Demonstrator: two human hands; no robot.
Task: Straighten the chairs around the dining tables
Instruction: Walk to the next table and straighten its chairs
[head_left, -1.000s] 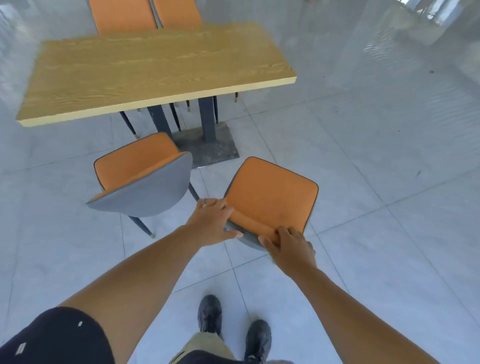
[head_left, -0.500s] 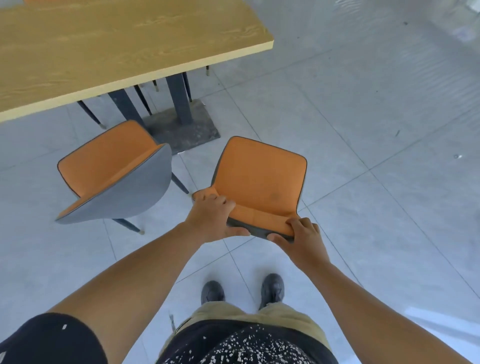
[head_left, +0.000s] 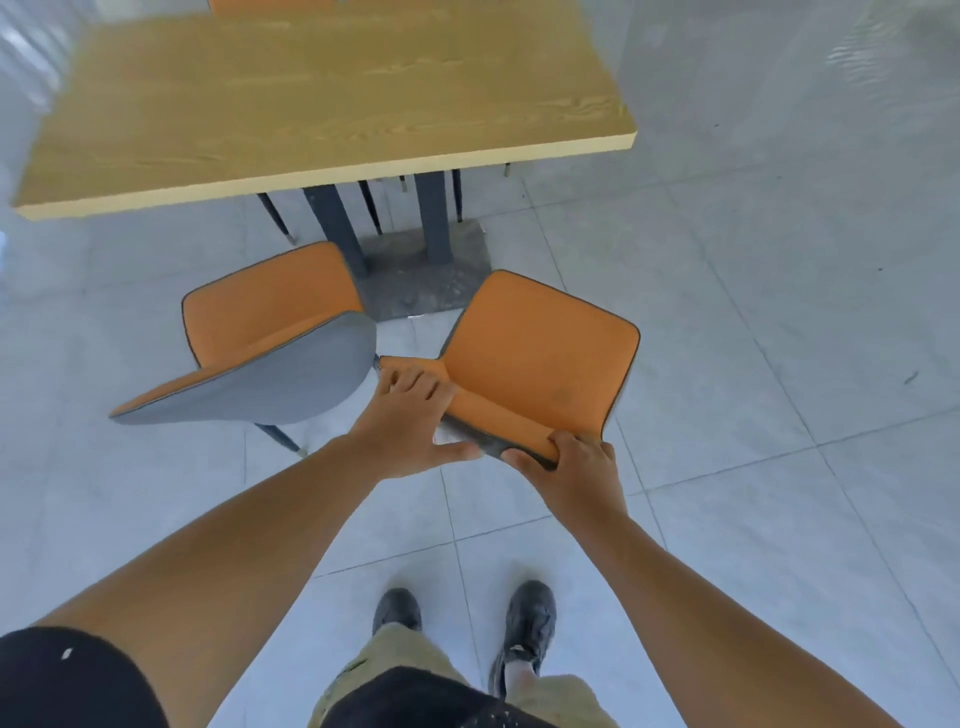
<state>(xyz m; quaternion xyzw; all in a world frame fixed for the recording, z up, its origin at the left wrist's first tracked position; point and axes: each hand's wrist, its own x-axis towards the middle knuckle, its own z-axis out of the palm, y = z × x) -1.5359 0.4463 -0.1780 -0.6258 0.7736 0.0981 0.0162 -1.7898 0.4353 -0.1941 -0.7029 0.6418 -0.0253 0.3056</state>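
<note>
Dining hall or cafeteria, wood-grain table (head_left: 322, 98) on dark pedestal base (head_left: 421, 280), matching orange chairs (head_left: 535, 353) tucked around it; pale glossy tiled floor (head_left: 779, 312), bare and open

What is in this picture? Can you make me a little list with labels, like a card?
place: room with a grey tiled floor
table: wooden top on dark legs
held chair: orange chair, turned askew to the table
left hand: gripping the held chair's backrest
right hand: gripping the same backrest
other chair: orange seat, grey back, beside the held chair, not touched
feet: dark shoes
</note>
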